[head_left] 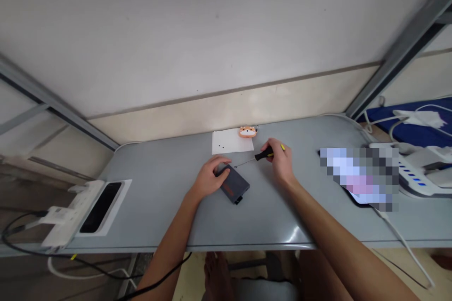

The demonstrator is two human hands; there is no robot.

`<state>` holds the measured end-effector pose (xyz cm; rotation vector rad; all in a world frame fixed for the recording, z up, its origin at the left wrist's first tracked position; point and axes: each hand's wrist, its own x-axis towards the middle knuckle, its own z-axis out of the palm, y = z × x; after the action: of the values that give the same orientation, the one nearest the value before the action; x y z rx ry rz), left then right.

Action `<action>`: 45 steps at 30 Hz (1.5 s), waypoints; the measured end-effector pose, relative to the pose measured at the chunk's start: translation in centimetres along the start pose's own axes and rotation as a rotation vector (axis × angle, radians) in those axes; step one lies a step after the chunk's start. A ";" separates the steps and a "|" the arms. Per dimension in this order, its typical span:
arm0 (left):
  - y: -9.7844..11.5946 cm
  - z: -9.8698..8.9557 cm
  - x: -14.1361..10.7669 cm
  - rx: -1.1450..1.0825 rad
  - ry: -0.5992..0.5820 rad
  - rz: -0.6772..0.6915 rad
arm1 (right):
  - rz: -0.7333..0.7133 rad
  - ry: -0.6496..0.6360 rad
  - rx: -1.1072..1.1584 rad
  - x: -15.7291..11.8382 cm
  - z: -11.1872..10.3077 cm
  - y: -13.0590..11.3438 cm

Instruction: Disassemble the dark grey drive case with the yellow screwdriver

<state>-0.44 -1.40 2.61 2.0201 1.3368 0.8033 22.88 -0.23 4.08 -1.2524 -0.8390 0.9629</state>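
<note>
A dark grey flat rectangular device (pixel 236 185) lies tilted on the grey table, with a black piece jutting from its near corner. Fingers of my left hand (pixel 211 178) grip its far left end and steady it against the table. My right hand (pixel 279 159) is closed round the black and yellow handle of a screwdriver (pixel 264 153). The screwdriver's thin shaft points left, and its tip is close to the device's far edge, by a tiny dark bit. Whether the tip touches that bit I cannot tell. Behind lies a sheet of white paper (pixel 226 143) with several small dark specks.
An orange animal-face case (pixel 247 132) rests on the paper's right corner. At left, a phone (pixel 101 207) lies beside a white power strip (pixel 72 211) with cables. At right are a blurred-out phone (pixel 360 176), a white multi-socket charger (pixel 420 169) and a white cable (pixel 406 244).
</note>
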 end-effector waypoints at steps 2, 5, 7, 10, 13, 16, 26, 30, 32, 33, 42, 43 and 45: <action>0.1 0.1 -0.1 -0.010 0.001 0.000 | 0.005 -0.010 -0.009 -0.1 0.1 0.1; 0.3 0.3 -0.2 -0.019 0.005 0.015 | -0.002 -0.054 -0.020 -0.3 0.3 0.3; 0.2 0.4 -0.2 -0.026 0.009 0.034 | -0.010 -0.085 -0.027 -0.4 0.4 0.4; -0.1 0.5 0.0 -0.055 0.022 0.067 | -0.011 -0.120 -0.031 -0.5 0.4 0.6; -0.7 0.7 0.2 -0.081 0.032 0.094 | 0.005 -0.129 -0.028 -0.5 0.4 0.6; -1.1 0.7 0.4 -0.090 0.027 0.097 | 0.008 -0.130 -0.023 -0.6 0.5 0.6; -2.0 0.3 0.7 -0.114 0.066 0.012 | 0.061 -0.057 0.033 0.0 0.6 0.7; -2.7 -0.7 1.9 0.005 0.168 -0.042 | 0.082 -0.006 0.090 0.3 0.7 0.8; -2.9 -1.5 3.3 0.087 0.193 -0.052 | 0.088 -0.009 0.106 0.2 0.7 0.8; -2.9 -1.8 4.0 0.127 0.192 -0.054 | 0.092 -0.011 0.104 0.2 0.8 0.8; -4.1 -2.9 9.9 0.315 -0.050 -0.047 | 0.095 0.005 0.064 0.2 0.8 0.9; -4.3 -2.8 10.1 0.317 -0.054 -0.042 | 0.092 0.004 0.071 0.2 0.8 0.9; -4.4 -2.5 10.2 0.310 -0.048 -0.027 | 0.090 0.002 0.085 0.3 0.8 1.0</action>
<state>-1.67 9.95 2.67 2.2344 1.5344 0.5580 22.14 0.38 3.17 -1.2261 -0.7379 1.0580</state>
